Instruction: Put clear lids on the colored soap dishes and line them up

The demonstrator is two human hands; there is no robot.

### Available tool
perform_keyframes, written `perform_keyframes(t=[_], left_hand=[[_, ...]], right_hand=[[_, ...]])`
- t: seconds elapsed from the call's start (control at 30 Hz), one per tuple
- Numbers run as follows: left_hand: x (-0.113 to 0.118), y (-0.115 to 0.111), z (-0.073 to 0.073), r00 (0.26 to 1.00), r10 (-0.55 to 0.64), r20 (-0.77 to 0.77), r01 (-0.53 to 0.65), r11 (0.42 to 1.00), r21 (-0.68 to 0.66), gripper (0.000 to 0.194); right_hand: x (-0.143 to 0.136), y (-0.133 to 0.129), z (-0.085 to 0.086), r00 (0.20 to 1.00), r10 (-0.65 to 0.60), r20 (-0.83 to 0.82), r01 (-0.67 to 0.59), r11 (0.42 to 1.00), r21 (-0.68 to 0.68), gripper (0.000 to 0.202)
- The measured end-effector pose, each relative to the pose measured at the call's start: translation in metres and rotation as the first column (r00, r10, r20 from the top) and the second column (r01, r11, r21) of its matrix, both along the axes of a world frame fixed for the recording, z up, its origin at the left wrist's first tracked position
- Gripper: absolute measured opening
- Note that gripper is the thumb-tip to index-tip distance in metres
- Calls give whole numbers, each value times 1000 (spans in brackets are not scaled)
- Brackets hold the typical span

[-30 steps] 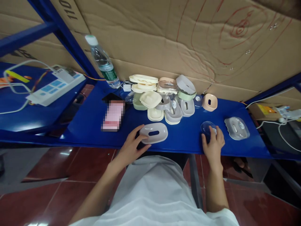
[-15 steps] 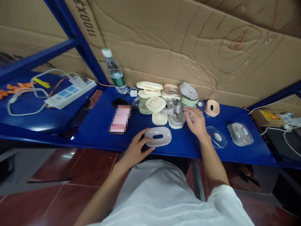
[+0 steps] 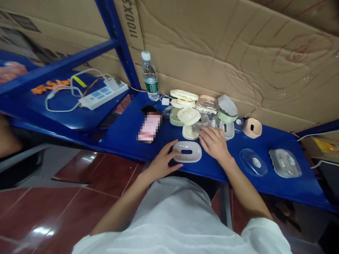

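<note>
A light grey oval dish (image 3: 192, 157) with a dark slot in its floor sits near the table's front edge. My left hand (image 3: 164, 161) is curled round its left end, thumb on the near side and fingers at the far rim and inside. My right hand (image 3: 215, 144) reaches over the front of a heap of dishes, palm down with its fingers apart. Its fingertips are by a small cream dish (image 3: 190, 132) and hide part of the heap. Another cream dish (image 3: 188, 115) rests above, beside a green one (image 3: 176, 117). A grey slotted piece (image 3: 230, 131) lies behind the right hand.
A water bottle (image 3: 150, 79) stands at the back left, near a phone (image 3: 150, 128). On the right are a peach slotted dish (image 3: 253, 128), a clear lid (image 3: 249, 160) and a grey dish with a clear cover (image 3: 286, 164). A power strip (image 3: 102, 95) lies on the left table.
My right hand has moved left and nearer to the small cream dish. The left hand stays at the oval dish. The whole view has shifted, so the table's things appear farther right.
</note>
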State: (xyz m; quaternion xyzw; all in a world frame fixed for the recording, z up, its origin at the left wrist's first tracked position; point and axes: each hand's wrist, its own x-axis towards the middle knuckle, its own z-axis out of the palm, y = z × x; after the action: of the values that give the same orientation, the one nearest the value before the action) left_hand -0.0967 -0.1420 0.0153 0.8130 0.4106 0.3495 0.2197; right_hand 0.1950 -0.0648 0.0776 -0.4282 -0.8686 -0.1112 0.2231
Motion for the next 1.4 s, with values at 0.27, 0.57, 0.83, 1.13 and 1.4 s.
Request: perform_keyframes(t=[0.27,0.57,0.83,1.13,1.4], left_hand=[[-2,2,-3,1000,-10,-19,9,1000,-17,26],[-8,2,6,997,15,81,-4,990,-142,26],[-7,3,7,979,102,175,-78,987,-140,22],[5,-6,10,986,-23,164,23,1000,2,24],[33,0,12,985,-146,90,127,972,196,31]], right_hand=[[-62,63,20,993,7,121,4,996,-88,38],[2,-44,56,980,-35,-198,20,997,-76,31],[63,-175,-12,936,-144,-322,121,989,-88,54],[35,-149,-64,871,-111,-479,3,975,-221,47],[32,-116,-55,877,-70,-476,-19,984,-180,55]])
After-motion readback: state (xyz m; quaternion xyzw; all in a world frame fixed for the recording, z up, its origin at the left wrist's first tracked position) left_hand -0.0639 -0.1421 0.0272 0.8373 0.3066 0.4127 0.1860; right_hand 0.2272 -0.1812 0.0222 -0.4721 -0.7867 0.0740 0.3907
